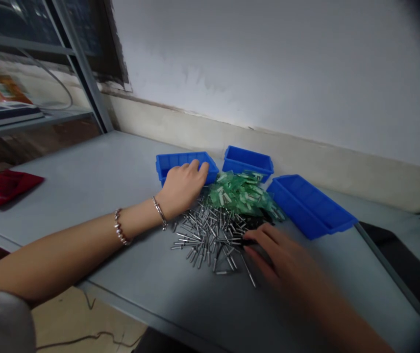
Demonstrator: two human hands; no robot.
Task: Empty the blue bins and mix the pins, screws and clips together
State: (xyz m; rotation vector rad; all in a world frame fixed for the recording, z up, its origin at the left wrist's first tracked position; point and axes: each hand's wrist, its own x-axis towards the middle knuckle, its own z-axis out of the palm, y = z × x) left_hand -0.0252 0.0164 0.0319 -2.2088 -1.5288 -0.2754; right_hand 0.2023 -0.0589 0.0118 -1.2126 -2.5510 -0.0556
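Observation:
Silver pop rivets lie in a loose pile on the grey table. Behind them, touching the pile, is a heap of small green plastic packets with pale pieces inside. My left hand, wearing bracelets at the wrist, is curled over the near right part of the left blue bin; its fingertips and anything in them are hidden. At the pile's right side, my right hand has its thumb and forefinger drawn together by the rivets and some dark pieces. Blur hides what it grips.
Two further blue bins, a back one and a right one, stand behind and beside the heap. A dark flat object lies at the right. A red package sits at the left, near a metal shelf. A wall rises behind.

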